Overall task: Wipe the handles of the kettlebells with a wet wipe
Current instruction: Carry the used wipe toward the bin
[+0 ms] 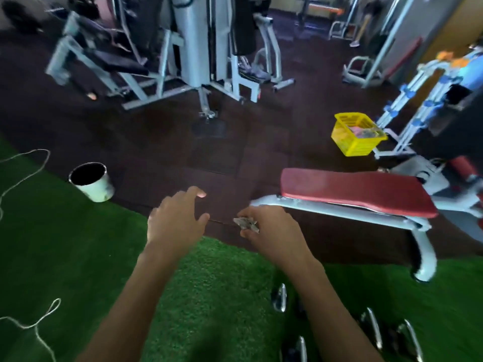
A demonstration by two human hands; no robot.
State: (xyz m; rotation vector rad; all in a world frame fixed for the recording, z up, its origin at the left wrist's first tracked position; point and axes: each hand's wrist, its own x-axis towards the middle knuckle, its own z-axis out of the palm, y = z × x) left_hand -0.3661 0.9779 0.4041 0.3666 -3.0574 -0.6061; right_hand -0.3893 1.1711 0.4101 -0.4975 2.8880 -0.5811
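My right hand holds a crumpled, greyish wet wipe between thumb and fingers, out over the line where green turf meets dark rubber floor. My left hand hovers beside it, empty, with fingers spread and relaxed. Several kettlebells with shiny chrome handles sit on the turf at the lower right, below my right forearm; another handle shows further right. Their dark bodies are hard to make out.
A white bin with a black inside stands left of my hands. A red padded bench on a white frame lies to the right, a yellow basket beyond it. Grey weight machines fill the back. White cord trails over the turf at left.
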